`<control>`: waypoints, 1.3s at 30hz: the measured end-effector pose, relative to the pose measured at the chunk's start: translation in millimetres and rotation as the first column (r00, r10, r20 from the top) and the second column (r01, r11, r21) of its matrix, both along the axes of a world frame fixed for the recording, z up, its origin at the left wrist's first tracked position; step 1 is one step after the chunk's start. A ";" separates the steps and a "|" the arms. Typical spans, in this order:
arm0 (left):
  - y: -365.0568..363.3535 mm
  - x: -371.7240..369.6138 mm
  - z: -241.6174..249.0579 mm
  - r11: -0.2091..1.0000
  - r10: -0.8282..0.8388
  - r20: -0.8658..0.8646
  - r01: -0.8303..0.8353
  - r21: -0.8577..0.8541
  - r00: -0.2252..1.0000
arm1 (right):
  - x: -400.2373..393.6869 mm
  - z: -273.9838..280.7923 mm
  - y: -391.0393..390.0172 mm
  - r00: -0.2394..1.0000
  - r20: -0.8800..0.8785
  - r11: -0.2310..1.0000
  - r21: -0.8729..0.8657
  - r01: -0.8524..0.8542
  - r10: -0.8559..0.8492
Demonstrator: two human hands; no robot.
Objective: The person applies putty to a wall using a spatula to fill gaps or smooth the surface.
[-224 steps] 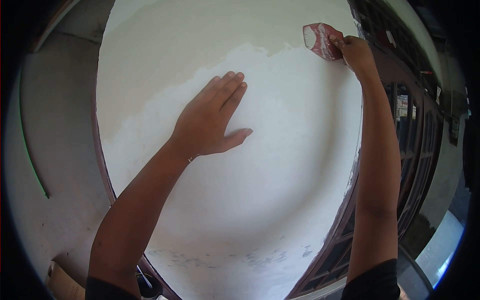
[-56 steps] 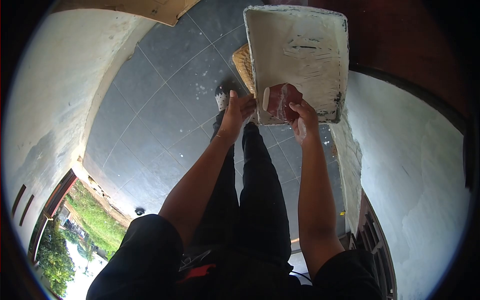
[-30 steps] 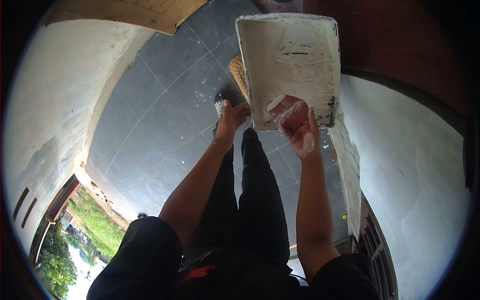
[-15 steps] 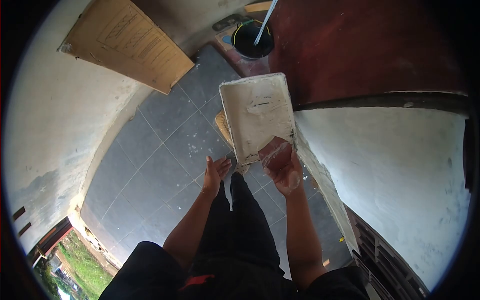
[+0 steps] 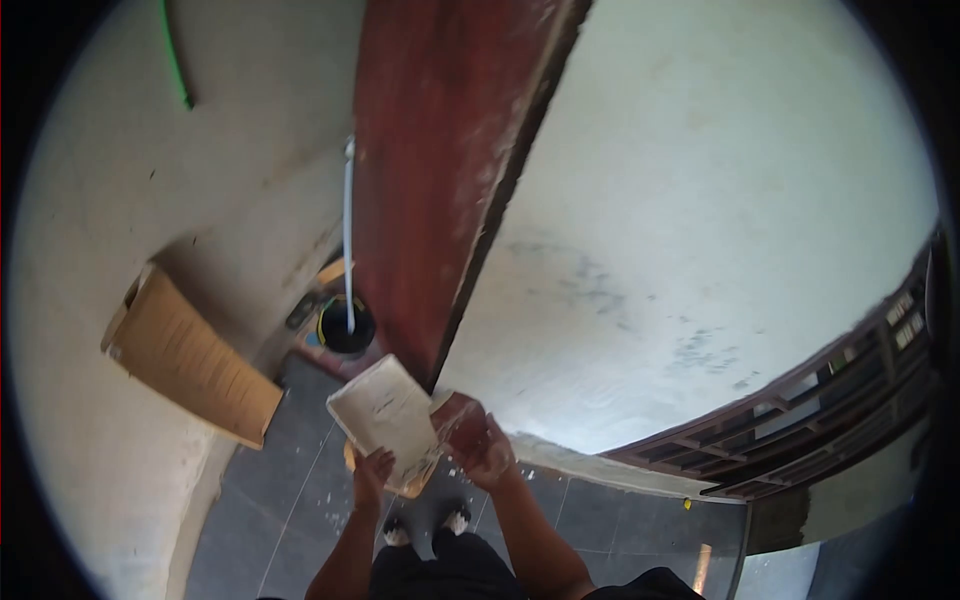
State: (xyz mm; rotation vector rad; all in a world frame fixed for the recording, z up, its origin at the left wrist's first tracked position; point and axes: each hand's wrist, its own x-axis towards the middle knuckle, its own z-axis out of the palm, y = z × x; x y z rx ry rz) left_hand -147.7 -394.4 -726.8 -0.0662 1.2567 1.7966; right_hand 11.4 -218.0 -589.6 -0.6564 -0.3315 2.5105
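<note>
My right hand is closed on a flat dark red sheet smeared with white, which overlaps the right side of a white rectangular tray in the head view. Dried-looking white residue and dark marks cover the tray. My left hand, fingers apart and holding nothing, is at the tray's lower left edge and overlaps it in this view. Just beneath the tray, part of a tan object shows.
A black bucket with a pale pole in it stands beyond the tray. On the left a cardboard sheet leans by the wall. A dark red panel adjoins the white wall. Grey floor tiles lie below.
The view has swung up and right, bringing more of the white wall and the slatted window frame into sight. My left hand has come closer to the tray; my right still holds the sheet.
</note>
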 end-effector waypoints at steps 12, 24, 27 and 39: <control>252.9 57.9 358.1 0.829 0.134 -0.920 0.468 0.307 0.367 | 177.5 369.2 161.6 0.756 -0.392 0.509 0.568 0.647 -0.524; 408.2 243.0 734.0 0.637 0.731 -0.217 0.532 0.558 -0.647 | 322.7 682.3 260.6 0.231 -0.792 -0.816 0.579 -0.010 -0.565; 413.6 243.1 732.0 0.654 0.701 -0.223 0.487 0.579 -0.677 | 322.3 695.5 289.7 0.128 -0.911 -0.881 0.334 -0.335 -0.393; 416.1 243.9 731.7 0.688 0.641 -0.248 0.399 0.607 -0.726 | 309.8 681.2 313.5 0.071 -0.965 -0.782 0.160 -0.602 -0.252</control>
